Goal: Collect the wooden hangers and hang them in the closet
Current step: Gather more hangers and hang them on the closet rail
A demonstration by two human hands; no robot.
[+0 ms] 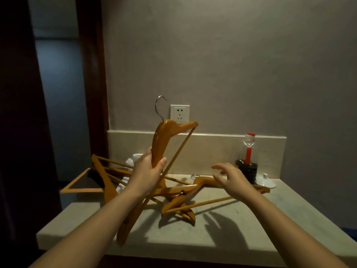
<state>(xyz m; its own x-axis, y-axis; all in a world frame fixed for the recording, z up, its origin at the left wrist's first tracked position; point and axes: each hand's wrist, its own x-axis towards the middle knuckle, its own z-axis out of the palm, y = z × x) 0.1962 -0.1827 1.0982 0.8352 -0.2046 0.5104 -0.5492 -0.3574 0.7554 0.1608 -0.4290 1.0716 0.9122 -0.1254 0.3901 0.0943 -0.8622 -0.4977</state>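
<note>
My left hand (147, 174) grips a wooden hanger (162, 141) by one arm and holds it upright above the counter, its metal hook pointing up near the wall. My right hand (232, 177) hovers open, fingers spread, just above another wooden hanger (195, 190) lying flat on the stone counter (241, 235). Several more wooden hangers (108, 171) lie tangled at the counter's back left, partly behind my left hand. No closet shows in this view.
A clear bottle with a red cap (249, 147) stands in a dark holder at the back right, next to a white lid (266, 182). A wall socket (179, 114) sits above the backsplash. A dark tray (81, 183) and white cloth lie at the left. A doorway opens at the left.
</note>
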